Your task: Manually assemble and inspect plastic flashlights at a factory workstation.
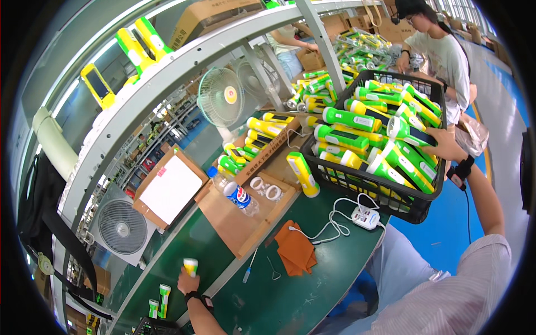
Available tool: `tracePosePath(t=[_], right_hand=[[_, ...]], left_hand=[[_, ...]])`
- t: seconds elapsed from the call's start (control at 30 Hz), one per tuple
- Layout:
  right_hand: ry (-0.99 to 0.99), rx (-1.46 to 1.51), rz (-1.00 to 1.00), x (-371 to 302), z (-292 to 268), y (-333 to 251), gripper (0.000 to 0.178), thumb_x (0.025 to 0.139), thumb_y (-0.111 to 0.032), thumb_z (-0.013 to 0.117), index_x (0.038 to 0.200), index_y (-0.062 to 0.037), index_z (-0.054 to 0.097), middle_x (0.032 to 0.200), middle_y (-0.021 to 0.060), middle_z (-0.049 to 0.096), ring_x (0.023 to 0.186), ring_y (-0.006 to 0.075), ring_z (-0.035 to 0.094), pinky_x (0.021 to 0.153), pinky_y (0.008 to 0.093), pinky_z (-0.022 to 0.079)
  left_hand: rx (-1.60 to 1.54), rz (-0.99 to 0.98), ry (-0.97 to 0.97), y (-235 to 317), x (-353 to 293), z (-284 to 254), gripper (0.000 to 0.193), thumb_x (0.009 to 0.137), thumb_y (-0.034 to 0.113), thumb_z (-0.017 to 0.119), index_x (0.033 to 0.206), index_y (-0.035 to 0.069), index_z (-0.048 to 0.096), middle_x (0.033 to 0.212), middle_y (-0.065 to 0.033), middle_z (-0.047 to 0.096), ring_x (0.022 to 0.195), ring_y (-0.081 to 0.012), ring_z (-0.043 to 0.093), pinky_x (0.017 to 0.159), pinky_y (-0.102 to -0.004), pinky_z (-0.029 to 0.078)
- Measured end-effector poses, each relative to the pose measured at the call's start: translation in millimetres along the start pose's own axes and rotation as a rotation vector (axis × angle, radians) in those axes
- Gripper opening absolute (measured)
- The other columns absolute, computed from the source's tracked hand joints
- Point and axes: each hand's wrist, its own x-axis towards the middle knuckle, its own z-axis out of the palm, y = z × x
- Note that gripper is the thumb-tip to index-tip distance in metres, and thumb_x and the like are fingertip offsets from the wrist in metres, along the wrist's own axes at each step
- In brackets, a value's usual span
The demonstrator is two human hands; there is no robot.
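Observation:
My left hand (pixel 188 281) is closed round a yellow and white flashlight (pixel 191 266) above the far left of the green table; my fingers hide part of it. Over on the right, my right hand (pixel 446 145) grips the tail end of a green and white flashlight (pixel 406 132) on top of the heap in a black plastic basket (pixel 368 202). Many green and yellow flashlights fill that basket. Beside it, another yellow and green flashlight (pixel 303 174) stands upright on the table. Two more flashlights (pixel 163 301) stand near my left hand.
On the green table (pixel 290 298) lie an orange cloth (pixel 295 248), a white USB hub (pixel 365 218) with cables, and a plastic bottle (pixel 241 196) on a cardboard tray. A metal frame (pixel 167 67) crosses overhead. A co-worker (pixel 438 56) stands beyond the basket.

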Motion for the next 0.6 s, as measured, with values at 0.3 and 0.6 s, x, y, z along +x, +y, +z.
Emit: tracePosePath(t=[0.3,0.6], right_hand=[[0.062,0.164,-0.053,-1,0,-7,0.036,0.071,-0.029,0.064,0.086,0.0019,0.054,0.061,0.0132,0.052,0.057,0.0176,0.05,0.055,0.0303,0.038],[0.448,-0.123,-0.244,-27,-28,-78,0.033,0.068,-0.027,0.067,0.091,-0.0052,0.056,0.091,0.0129,0.055,0.087,0.0315,0.05,0.079,0.0368,0.039]], left_hand=[[-1.934,-0.119,-0.396,161,-117,-128,0.037,0.079,0.048,0.049,0.086,0.011,0.048,0.069,-0.0081,0.054,0.057,-0.018,0.054,0.052,-0.0283,0.045],[-2.534,-0.217,-1.016,189,-194,-86,0.032,0.081,0.034,0.043,0.099,0.007,0.046,0.084,-0.0094,0.053,0.069,-0.0203,0.051,0.061,-0.0339,0.045]])
